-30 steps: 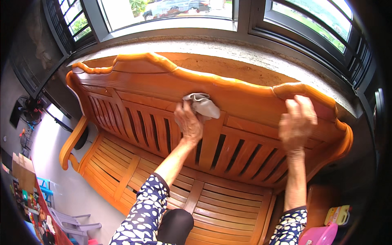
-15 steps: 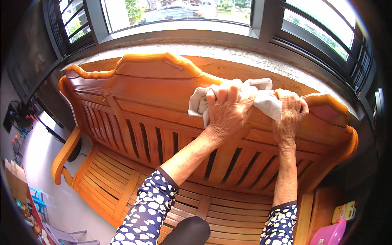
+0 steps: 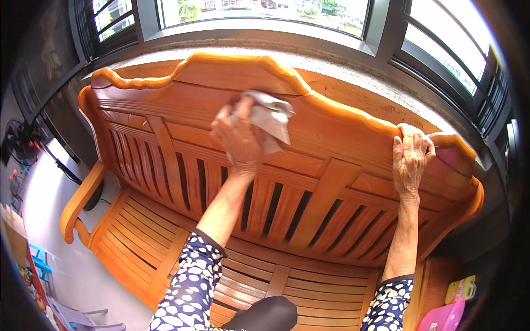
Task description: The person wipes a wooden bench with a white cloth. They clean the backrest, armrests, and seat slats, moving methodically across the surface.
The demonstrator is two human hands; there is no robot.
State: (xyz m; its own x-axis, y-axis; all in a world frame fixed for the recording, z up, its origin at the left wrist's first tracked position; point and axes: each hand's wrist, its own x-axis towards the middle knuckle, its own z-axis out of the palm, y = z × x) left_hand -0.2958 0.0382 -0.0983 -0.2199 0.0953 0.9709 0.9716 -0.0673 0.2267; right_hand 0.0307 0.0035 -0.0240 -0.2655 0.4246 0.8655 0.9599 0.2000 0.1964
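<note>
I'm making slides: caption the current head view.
Left hand holds a pale cloth against a wooden bench backrest; right hand rests on its top edge.

On my remote feed, the left hand [image 3: 242,140] is blurring and covering part of the pale cloth [image 3: 270,118]. The lower edge is cutting off the pink basin [image 3: 443,317] and dark-clad knee [image 3: 268,315]; the upper is cropping the middle window [image 3: 298,10].
</note>
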